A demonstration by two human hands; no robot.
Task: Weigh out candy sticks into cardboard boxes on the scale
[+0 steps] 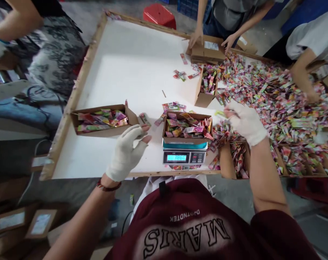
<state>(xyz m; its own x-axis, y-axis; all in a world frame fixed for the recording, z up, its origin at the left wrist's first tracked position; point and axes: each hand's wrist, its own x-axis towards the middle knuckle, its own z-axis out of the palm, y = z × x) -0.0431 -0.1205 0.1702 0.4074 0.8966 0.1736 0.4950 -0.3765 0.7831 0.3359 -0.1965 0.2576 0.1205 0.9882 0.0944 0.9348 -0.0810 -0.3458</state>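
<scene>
My left hand [127,150], in a white fingerless glove, hovers open over the white table [126,72], just left of a digital scale [185,155]. A cardboard box [187,127] full of colourful sachets sits on the scale, whose display is lit. My right hand [245,121], also gloved, is beside the box's right end and pinches a yellowish sachet [219,113] at the edge of a big heap of sachets [275,104].
A filled box [103,120] lies to the left, another open box [206,86] stands behind the scale, more boxes at the right edge. Other people stand at the far and left sides; one presses a closed carton [207,52]. A red stool [160,15] sits beyond.
</scene>
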